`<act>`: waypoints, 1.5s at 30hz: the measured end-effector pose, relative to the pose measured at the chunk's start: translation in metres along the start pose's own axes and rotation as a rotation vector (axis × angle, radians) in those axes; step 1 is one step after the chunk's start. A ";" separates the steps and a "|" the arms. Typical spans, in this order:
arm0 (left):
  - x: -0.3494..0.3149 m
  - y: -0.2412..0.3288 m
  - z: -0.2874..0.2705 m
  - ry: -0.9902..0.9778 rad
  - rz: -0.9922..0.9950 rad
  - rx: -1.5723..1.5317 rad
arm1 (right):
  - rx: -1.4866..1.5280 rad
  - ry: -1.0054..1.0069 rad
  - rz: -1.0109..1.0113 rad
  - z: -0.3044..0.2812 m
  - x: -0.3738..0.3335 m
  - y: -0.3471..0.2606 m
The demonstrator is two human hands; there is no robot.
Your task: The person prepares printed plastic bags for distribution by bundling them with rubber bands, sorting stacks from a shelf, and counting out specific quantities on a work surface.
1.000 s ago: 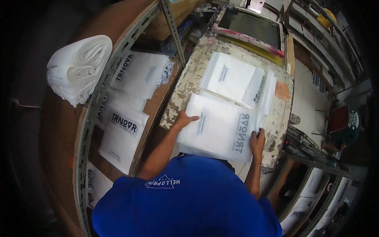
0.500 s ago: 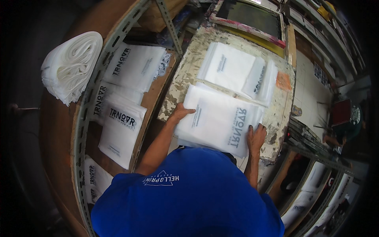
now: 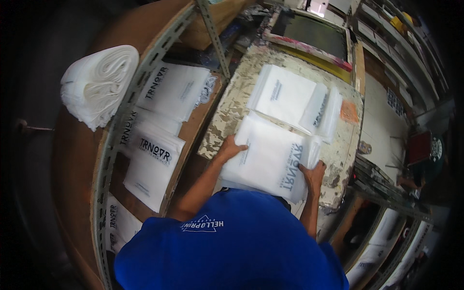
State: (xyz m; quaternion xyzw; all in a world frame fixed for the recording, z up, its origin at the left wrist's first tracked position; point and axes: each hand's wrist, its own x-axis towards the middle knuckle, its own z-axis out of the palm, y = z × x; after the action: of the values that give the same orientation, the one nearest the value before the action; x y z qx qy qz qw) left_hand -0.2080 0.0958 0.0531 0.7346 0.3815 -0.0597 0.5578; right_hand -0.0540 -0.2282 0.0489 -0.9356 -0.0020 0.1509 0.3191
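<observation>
Left hand (image 3: 234, 146): grip closed over the left edge of a flat stack of translucent white plastic-looking bags (image 3: 263, 155), thumb on top.
Right hand (image 3: 313, 175): grip closed at its right edge; underside fingers hidden.
Edge work: apparently squaring; calls for light, even pressure from both sides.
Stack: dark-printed, uneven at right, on the paint-worn cream surface's (image 3: 337, 157) near side.
</observation>
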 end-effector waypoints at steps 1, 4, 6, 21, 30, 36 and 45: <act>0.009 -0.026 0.006 0.129 0.042 0.091 | 0.010 0.028 -0.036 0.002 -0.006 -0.012; 0.022 -0.040 0.010 0.170 0.106 0.124 | 0.337 -0.079 0.008 -0.005 -0.004 -0.007; 0.056 -0.068 0.023 0.097 0.138 0.080 | 0.390 -0.117 0.046 -0.009 0.001 0.006; -0.071 0.036 -0.009 0.180 0.377 -0.202 | 0.120 0.320 -0.285 -0.045 -0.040 0.005; -0.046 0.012 0.000 0.210 0.695 -0.413 | 0.545 0.029 -0.189 -0.074 -0.065 -0.055; -0.032 0.016 0.010 0.355 0.126 -0.229 | 0.481 -0.058 -0.132 -0.039 -0.036 -0.039; -0.026 -0.001 0.004 0.254 0.305 -0.295 | 0.493 -0.047 -0.079 -0.011 -0.016 -0.015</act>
State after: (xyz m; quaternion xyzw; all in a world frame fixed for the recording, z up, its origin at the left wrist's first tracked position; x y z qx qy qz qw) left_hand -0.2255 0.0801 0.0640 0.6960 0.3378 0.1743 0.6092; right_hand -0.0651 -0.2243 0.0703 -0.8249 -0.0091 0.1561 0.5433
